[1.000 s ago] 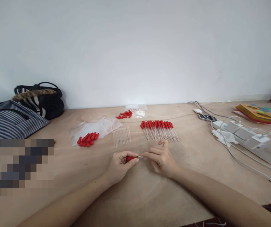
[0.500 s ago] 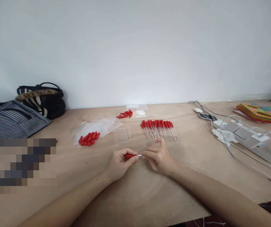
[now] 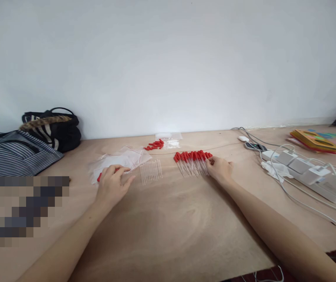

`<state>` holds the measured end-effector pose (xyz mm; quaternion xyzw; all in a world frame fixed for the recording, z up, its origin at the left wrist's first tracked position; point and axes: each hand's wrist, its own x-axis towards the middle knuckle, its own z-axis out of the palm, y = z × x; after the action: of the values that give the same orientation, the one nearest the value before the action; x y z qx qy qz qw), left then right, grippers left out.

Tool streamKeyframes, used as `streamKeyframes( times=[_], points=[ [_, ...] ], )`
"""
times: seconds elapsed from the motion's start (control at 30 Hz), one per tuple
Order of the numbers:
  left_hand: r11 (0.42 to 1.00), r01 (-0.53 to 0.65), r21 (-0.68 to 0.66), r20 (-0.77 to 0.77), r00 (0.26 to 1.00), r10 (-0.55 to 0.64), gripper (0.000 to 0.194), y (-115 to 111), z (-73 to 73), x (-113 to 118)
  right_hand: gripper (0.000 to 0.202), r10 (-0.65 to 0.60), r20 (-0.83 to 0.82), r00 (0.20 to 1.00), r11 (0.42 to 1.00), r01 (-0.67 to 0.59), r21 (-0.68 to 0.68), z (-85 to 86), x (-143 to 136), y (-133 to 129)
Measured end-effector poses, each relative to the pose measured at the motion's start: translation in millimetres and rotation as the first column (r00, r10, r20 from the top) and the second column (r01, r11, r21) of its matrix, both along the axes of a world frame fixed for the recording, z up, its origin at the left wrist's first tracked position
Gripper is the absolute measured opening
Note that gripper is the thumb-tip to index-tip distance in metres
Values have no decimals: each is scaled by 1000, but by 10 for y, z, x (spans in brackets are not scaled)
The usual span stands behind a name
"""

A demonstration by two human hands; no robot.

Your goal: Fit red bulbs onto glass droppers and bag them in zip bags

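Observation:
My left hand (image 3: 112,184) is over the pile of red rubber bulbs (image 3: 99,177), thumb and fingers apart; it hides most of the pile. My right hand (image 3: 221,170) is at the right end of a row of assembled droppers (image 3: 189,157), each a red bulb on a thin clear tube. Its fingers are closed on the endmost dropper (image 3: 209,155), which they partly cover. Between my hands, several bare clear tubes (image 3: 151,171) lie side by side.
Clear plastic bags (image 3: 121,156) lie behind the bulbs. Farther back are small red bulbs (image 3: 154,144) and thin tubes (image 3: 172,143) by another bag. A power strip (image 3: 317,182) with cables stands at right, a striped bag (image 3: 18,152) at left.
My hands, together around one dropper at the front before, have moved apart. The right has carried the dropper to the row's right end; the left has gone to the bulb pile.

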<state>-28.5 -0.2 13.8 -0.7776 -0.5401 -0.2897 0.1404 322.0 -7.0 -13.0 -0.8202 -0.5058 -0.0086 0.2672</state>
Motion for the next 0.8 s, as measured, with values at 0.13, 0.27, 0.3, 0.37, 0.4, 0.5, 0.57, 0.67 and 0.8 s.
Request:
streamKeyframes(
  times=[0.13, 0.27, 0.3, 0.37, 0.4, 0.5, 0.57, 0.67, 0.8],
  points=[
    [976, -116, -182, -48, 993, 109, 27, 70, 38, -163, 28, -38, 17, 999, 998, 39, -54, -46, -1, 77],
    [943, -161, -290, -53, 987, 152, 31, 90, 64, -191, 29, -44, 9, 999, 998, 45, -46, -56, 1, 130],
    [939, -168, -301, -63, 986, 156, 32, 92, 65, -190, 30, -49, 8, 999, 998, 49, -41, -57, 1, 144],
    [932, -182, -314, -84, 983, 164, 32, 96, 64, -193, 31, -51, 8, 999, 998, 52, -36, -60, -2, 169],
    [928, -194, -319, -93, 981, 172, 33, 99, 64, -199, 31, -45, 10, 999, 998, 46, -36, -61, -5, 177],
    [916, -223, -334, -120, 974, 193, 34, 109, 74, -237, 32, -18, 49, 999, 1000, 19, -4, -59, -19, 166],
    [906, -247, -344, -134, 968, 213, 35, 116, 84, -264, 32, -1, 111, 994, 998, -7, 65, -46, -62, 121],
    [891, -275, -361, -150, 960, 235, 35, 116, 81, -273, 28, 104, 192, 976, 978, -136, 160, -13, -252, 22],
    [895, -300, -331, -189, 950, 249, 35, 92, 29, -198, 26, 355, 229, 907, 916, -386, 109, 34, -786, -47]
  ],
)
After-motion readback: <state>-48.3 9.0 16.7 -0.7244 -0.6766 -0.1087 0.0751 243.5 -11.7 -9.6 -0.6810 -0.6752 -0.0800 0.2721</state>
